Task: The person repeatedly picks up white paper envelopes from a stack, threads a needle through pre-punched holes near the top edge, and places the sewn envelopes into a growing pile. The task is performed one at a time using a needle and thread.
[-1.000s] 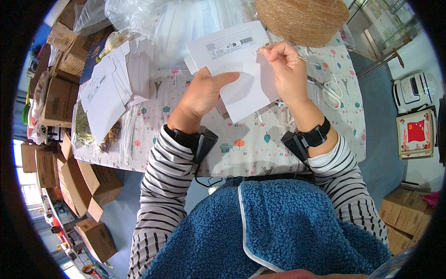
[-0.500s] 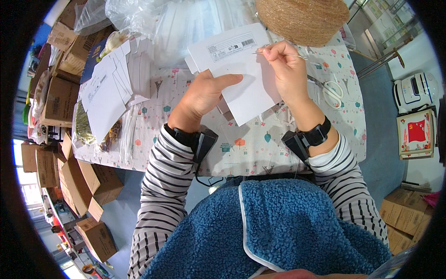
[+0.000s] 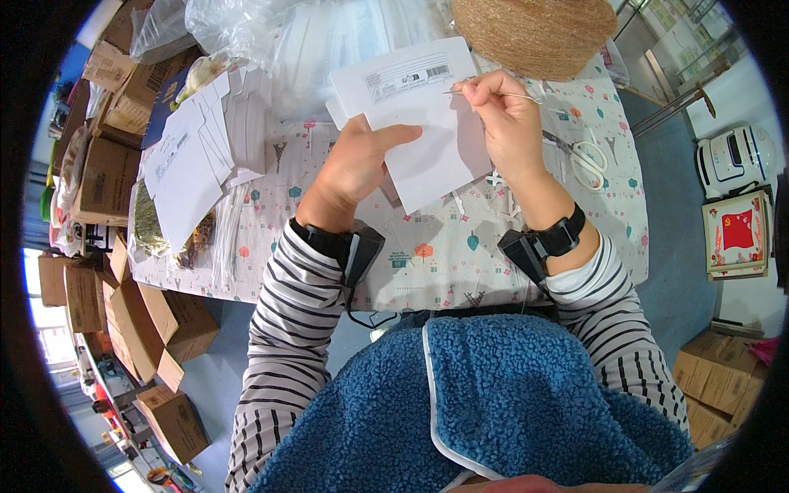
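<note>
My left hand (image 3: 353,168) grips a flat white printed card (image 3: 429,168) at its left edge, thumb lying across the front. A label block with a barcode is printed near the card's far edge. My right hand (image 3: 503,115) pinches a thin, needle-like metal piece (image 3: 451,91), its point lying over the card just below the barcode. A slender pale loop, wire or thread, sticks out on the other side of that hand. I cannot tell whether the point touches the card. Right of my right wrist lie scissors (image 3: 588,164) with white handles.
White cut cards (image 3: 193,164) lie stacked at the left, with white strips (image 3: 233,246) beside them. Clear plastic bags (image 3: 345,49) cover the far side, next to a large brown twine ball (image 3: 534,33). Small white scraps (image 3: 509,205) lie on the patterned tablecloth (image 3: 444,271).
The card and my left hand have shifted slightly to the left and away from me. My right hand stays nearly in place, still pinching the thin piece.
</note>
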{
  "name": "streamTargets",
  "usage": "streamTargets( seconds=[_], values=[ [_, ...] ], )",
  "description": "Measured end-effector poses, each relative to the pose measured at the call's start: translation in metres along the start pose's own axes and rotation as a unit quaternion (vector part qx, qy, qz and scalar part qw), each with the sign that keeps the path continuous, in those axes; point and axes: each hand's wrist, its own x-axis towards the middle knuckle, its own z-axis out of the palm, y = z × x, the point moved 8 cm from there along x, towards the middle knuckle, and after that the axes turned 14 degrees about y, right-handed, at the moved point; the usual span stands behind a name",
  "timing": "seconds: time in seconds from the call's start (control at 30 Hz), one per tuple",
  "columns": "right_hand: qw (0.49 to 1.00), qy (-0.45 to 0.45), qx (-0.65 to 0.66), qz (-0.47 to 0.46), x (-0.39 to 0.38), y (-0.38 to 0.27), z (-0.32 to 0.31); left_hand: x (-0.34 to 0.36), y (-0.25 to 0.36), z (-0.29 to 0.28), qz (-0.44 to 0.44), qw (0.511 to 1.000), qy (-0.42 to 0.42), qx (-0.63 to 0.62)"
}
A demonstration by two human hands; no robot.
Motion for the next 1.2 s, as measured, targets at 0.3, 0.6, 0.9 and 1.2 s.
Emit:
streamTargets(
  seconds=[0.3, 0.6, 0.9, 1.2],
  values=[
    [0.973, 0.029, -0.151, -0.170, -0.001, -0.031, 0.001, 0.008, 0.015, 0.005, 0.126, 0.992, 0.029, 0.015],
    [0.978, -0.018, -0.149, -0.144, -0.014, -0.031, 0.021, 0.001, 0.013, 0.017, 0.155, 0.987, 0.015, 0.049],
    [0.978, -0.022, -0.136, -0.157, -0.014, -0.030, 0.025, 0.000, 0.012, 0.019, 0.149, 0.987, 0.011, 0.057],
    [0.979, -0.019, -0.135, -0.154, -0.014, -0.029, 0.025, 0.001, 0.012, 0.018, 0.159, 0.984, 0.008, 0.080]
  ],
)
